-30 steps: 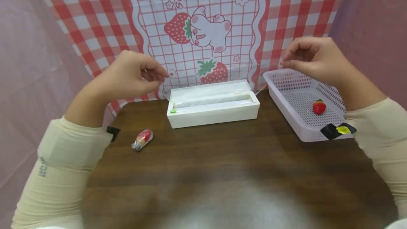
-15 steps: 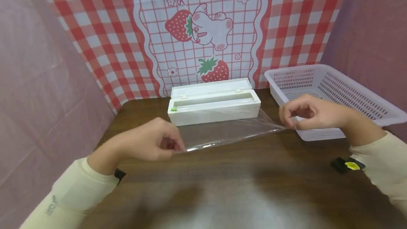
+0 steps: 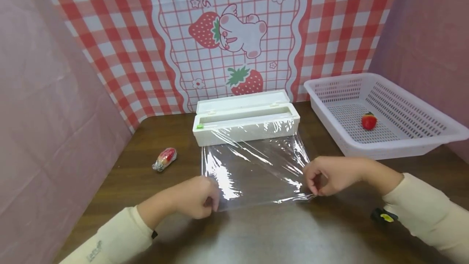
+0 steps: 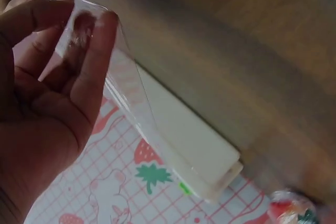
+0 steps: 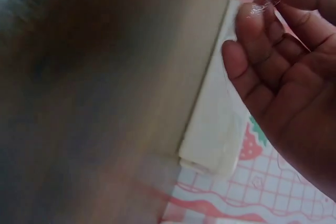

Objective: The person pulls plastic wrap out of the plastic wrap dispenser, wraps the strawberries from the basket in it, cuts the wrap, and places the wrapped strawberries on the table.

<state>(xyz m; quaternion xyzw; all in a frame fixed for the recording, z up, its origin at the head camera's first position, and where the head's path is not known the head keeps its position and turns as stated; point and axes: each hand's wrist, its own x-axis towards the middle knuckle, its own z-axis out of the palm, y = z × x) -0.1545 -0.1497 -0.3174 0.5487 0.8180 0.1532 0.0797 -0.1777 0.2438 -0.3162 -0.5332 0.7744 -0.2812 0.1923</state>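
A clear sheet of plastic wrap [image 3: 253, 174] stretches from the white wrap dispenser box [image 3: 247, 133] toward the front of the table. My left hand [image 3: 194, 199] pinches the sheet's near left corner, and my right hand [image 3: 335, 174] pinches the near right corner. In the left wrist view the film runs from the fingers of the left hand [image 4: 58, 72] back to the box [image 4: 178, 124]. The right wrist view has the right hand [image 5: 289, 66] with a bit of film at its fingertips. The box lid [image 3: 242, 101] stands open behind.
Left of the sheet lies a wrapped strawberry [image 3: 165, 159] on the brown table [image 3: 124, 186]. At the right a white perforated basket [image 3: 395, 148] holds one bare strawberry [image 3: 369, 121]. A strawberry-print cloth [image 3: 242, 31] hangs right behind the box.
Both hands have come down and toward the front, drawing the film out of the box over its front wall. The sheet now spreads wide and nearly flat above the table.
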